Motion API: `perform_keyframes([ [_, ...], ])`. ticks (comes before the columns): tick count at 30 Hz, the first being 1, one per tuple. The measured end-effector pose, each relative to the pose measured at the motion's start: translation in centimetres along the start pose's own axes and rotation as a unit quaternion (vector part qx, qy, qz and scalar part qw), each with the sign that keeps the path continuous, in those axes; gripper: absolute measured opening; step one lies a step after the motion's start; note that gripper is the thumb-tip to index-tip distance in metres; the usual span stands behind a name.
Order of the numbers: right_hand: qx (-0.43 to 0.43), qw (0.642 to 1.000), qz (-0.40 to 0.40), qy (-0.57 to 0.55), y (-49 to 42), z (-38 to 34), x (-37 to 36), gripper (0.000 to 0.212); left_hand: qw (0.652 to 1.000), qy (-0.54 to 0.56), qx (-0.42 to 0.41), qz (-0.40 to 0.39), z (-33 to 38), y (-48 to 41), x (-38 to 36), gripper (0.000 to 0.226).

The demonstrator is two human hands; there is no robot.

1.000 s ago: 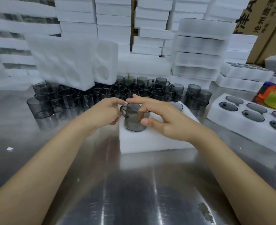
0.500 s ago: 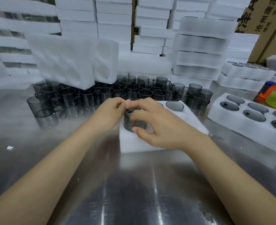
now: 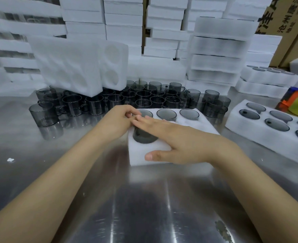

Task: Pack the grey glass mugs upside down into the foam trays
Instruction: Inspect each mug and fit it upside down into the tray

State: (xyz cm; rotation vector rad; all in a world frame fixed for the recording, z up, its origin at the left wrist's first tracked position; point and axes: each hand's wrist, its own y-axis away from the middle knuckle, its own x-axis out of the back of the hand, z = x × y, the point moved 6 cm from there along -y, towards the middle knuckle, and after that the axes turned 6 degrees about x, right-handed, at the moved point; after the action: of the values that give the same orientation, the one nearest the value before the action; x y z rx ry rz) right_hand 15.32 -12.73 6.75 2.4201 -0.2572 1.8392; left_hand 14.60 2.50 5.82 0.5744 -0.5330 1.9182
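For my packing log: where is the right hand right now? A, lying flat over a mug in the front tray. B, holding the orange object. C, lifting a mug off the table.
A: the right hand lies flat, fingers straight, over the mug sunk in the foam tray.

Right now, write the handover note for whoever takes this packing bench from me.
The right grip lies flat, fingers straight, pressing a mug into the front-left hole of the foam tray, thumb on its front edge. The left grip is curled at the tray's left rear corner; whether it holds anything is unclear.
Done: three back-row mugs sit upside down.
Left: the other front holes are hidden under the right grip; loose mugs wait behind the tray.
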Motion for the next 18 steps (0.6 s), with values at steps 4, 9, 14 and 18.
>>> perform_keyframes([
  [4,0.004,0.995,-0.053,0.081,-0.1,-0.4,-1.2,0.084,1.0,-0.023,-0.015,-0.011,-0.1,-0.2,-0.3,0.015],
  [9,-0.014,0.997,-0.056,0.052,-0.2,-0.3,-1.2,0.081,1.0,-0.018,-0.021,-0.009,-0.2,-0.2,-0.3,0.014],
  [14,-0.022,0.979,0.123,-0.162,-0.1,1.0,1.7,0.031,0.999,-0.038,-0.02,-0.004,-0.4,0.0,-0.2,0.014],
  [18,-0.133,0.867,0.428,-0.217,3.4,8.7,5.8,0.027,0.998,0.001,0.02,-0.058,-0.5,0.2,-0.3,0.028],
])
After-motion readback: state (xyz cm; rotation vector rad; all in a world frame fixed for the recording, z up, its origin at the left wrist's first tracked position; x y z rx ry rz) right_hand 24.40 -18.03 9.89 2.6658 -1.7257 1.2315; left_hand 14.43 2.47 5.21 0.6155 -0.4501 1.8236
